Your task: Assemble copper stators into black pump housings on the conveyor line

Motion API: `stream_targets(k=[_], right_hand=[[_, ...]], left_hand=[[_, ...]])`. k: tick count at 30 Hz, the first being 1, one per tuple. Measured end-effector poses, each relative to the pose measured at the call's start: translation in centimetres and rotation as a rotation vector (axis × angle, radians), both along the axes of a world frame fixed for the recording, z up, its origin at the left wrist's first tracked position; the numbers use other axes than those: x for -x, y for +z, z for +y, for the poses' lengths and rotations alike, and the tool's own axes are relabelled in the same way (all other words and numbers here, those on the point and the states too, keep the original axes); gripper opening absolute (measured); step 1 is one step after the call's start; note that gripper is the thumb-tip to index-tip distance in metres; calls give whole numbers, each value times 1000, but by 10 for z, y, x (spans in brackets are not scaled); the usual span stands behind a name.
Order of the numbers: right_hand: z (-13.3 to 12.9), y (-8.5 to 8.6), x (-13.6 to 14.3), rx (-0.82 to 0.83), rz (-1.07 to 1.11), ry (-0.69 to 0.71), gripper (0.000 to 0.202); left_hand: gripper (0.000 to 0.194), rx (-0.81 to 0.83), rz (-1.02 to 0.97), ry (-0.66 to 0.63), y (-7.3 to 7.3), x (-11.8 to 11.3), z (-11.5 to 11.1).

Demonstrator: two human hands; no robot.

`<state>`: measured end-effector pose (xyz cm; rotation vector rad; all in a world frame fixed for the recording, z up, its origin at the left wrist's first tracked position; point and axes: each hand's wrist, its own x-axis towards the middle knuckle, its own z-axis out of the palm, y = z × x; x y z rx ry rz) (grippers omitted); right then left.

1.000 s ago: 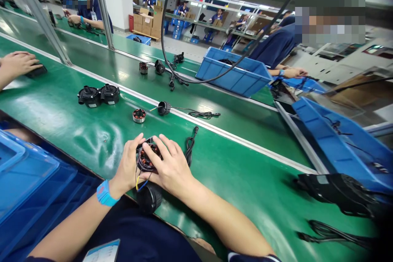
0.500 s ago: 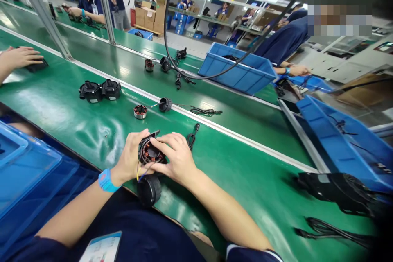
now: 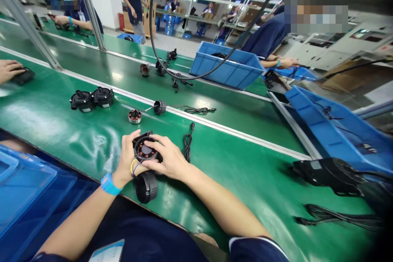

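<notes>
A black round motor housing (image 3: 146, 148) with copper coils inside is held between both hands over the green bench. My left hand (image 3: 127, 157) wraps round its left side, a blue band on the wrist. My right hand (image 3: 168, 156) grips the right side, fingers on the rim and over the coils. Yellow and blue wires loop down by my left hand to a black round cap (image 3: 146, 187) at the bench edge. Just beyond the hands lie a loose coil ring (image 3: 134, 116) and another black cap (image 3: 159, 107). A coiled black cable (image 3: 188, 143) rests right of the housing.
Two black housings (image 3: 92, 98) stand at the left, near another person's hand (image 3: 9, 70). A black unit (image 3: 328, 176) and cable (image 3: 337, 217) lie at the right. Blue bins (image 3: 227, 65) stand beyond the rail (image 3: 239, 134); stacked blue bins (image 3: 27, 188) are at the lower left.
The coils now sit flatter and lower in the housing, with my right fingers over them. The camera view has shifted, so the bench objects appear further left.
</notes>
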<state>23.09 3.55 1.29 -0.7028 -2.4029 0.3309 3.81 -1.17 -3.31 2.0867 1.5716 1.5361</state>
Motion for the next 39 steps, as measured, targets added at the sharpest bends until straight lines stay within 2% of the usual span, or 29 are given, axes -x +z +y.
stream_targets(k=[1, 3, 5, 6, 7, 9, 10, 11, 13, 15, 16, 19, 22, 24, 27, 30, 34, 39], right_hand=[[2, 2, 0, 22, -9, -12, 61], [-3, 13, -3, 22, 86, -28, 58], [-19, 26, -6, 141, 254, 56, 45], [-30, 30, -6, 311, 285, 178, 42], [-42, 30, -4, 554, 254, 351, 43], [-62, 17, 7, 1108, 127, 702, 49], [-68, 6, 15, 1339, 113, 803, 51], [-72, -8, 24, 1498, 187, 814, 53], [-70, -34, 40, 1596, 437, 686, 58], [-60, -45, 45, 1521, 673, 521, 69], [-55, -44, 42, 1463, 764, 456, 76], [-41, -20, 25, 1264, 948, 345, 99], [-32, 12, 7, 1044, 946, 335, 115], [-23, 25, -2, 903, 893, 284, 101], [-2, 33, -18, 688, 809, 122, 67], [22, 36, -37, 542, 705, 94, 62], [37, 39, -54, 497, 546, 155, 66], [39, 33, -53, 612, 507, 80, 63]], left_hand=[[95, 28, -8, 10, -2, 1, 2], [91, -18, 7, 49, 2, 1, 4], [86, -144, 71, 132, 14, 2, 5], [85, -214, 108, 190, 23, 3, 5], [85, -277, 145, 254, 33, 3, 4], [86, -389, 211, 379, 54, 6, 3], [85, -440, 241, 434, 65, 7, 2], [82, -489, 269, 476, 73, 9, 1], [72, -575, 298, 531, 86, 12, -2], [61, -606, 281, 554, 92, 14, -5], [57, -595, 261, 562, 92, 15, -7], [46, -470, 186, 551, 82, 11, -13], [33, -298, 81, 429, 65, 1, -19], [24, -167, 4, 321, 53, -8, -22], [22, 19, -64, 215, 38, -20, -27], [25, 134, -45, 149, 27, -25, -29], [23, 171, 9, 82, 18, -22, -30], [27, 120, 10, 0, 10, -14, -32]])
